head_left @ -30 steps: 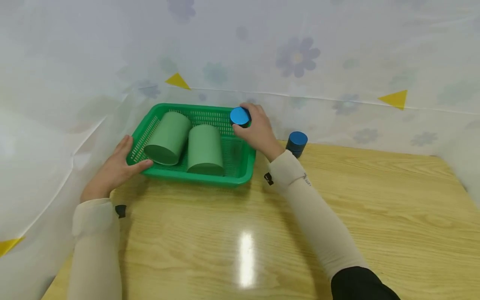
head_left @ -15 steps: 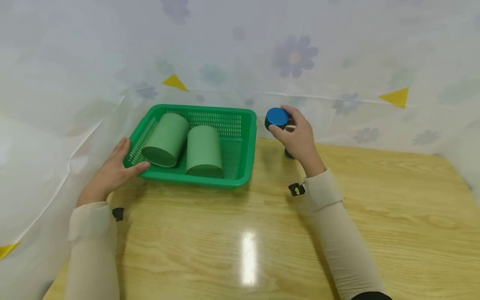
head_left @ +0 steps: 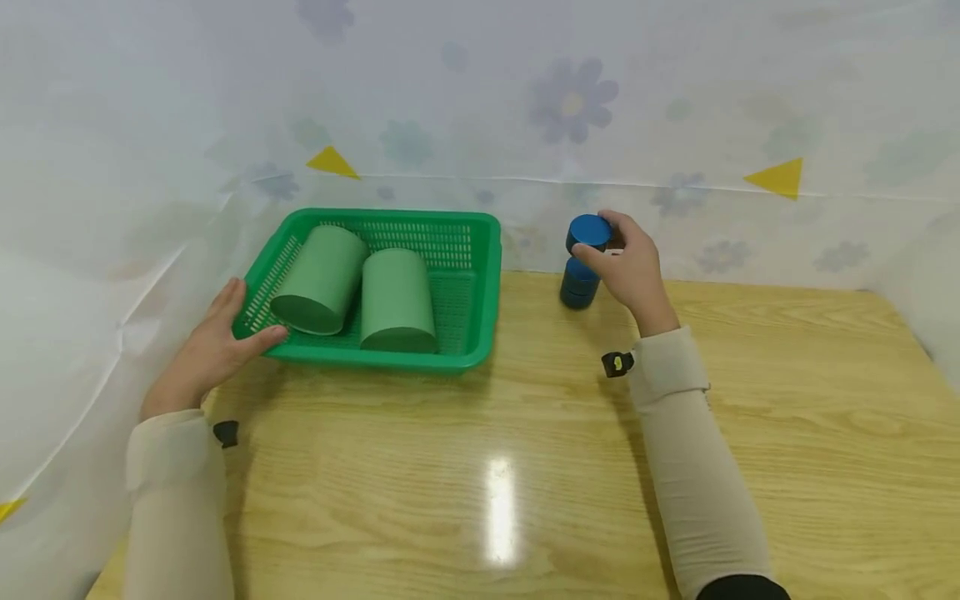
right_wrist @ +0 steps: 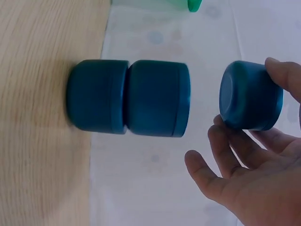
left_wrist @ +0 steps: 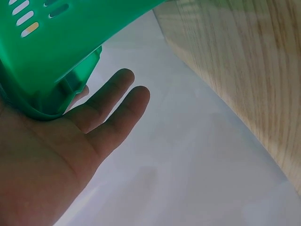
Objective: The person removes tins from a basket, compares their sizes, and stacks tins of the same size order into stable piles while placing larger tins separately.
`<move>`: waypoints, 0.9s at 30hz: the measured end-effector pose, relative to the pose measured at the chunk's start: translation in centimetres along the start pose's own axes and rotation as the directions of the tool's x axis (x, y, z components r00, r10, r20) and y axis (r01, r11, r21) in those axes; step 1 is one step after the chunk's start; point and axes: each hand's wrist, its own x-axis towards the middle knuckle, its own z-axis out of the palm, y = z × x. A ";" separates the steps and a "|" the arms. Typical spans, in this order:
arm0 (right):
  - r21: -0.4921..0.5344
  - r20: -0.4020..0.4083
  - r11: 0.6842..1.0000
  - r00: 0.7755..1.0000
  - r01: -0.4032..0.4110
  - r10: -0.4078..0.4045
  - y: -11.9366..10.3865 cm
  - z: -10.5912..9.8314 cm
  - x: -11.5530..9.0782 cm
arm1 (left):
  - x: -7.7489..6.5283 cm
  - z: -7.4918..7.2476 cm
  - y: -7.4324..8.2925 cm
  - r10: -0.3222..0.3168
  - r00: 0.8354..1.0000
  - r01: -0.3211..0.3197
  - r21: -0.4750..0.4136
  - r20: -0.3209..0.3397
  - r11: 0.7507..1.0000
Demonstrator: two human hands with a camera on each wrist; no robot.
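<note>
Between the thumb and fingers of the right hand [head_left: 633, 271]: a blue canister [head_left: 589, 232], gripped by its sides.
Just below those fingertips: a stack of two blue canisters [right_wrist: 136, 98], upright on the wooden table [head_left: 562, 458], apart from the held one.
Against the left hand [head_left: 202, 358]: a corner of the green basket [head_left: 390, 360], fingers fairly straight, thumb over the rim.
Right of the left fingers: a pale green cylinder [head_left: 321, 279] and another cylinder [head_left: 397, 300], lying in the basket.
</note>
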 end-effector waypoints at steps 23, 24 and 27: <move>-0.011 0.109 0.991 0.985 -0.133 0.133 1.8 -0.3 0.0 | 0.2 -0.1 -0.2 -0.003 1.000 0.003 0.001 0.002 1.000; -0.009 0.111 0.991 0.985 -0.132 0.132 1.8 -0.3 0.0 | 0.2 -0.1 -0.2 -0.003 1.000 0.003 0.001 0.003 1.000; -0.006 0.115 0.992 0.986 -0.125 0.125 1.9 -0.3 0.0 | 0.2 -0.1 -0.1 -0.004 1.000 0.004 0.000 0.003 1.000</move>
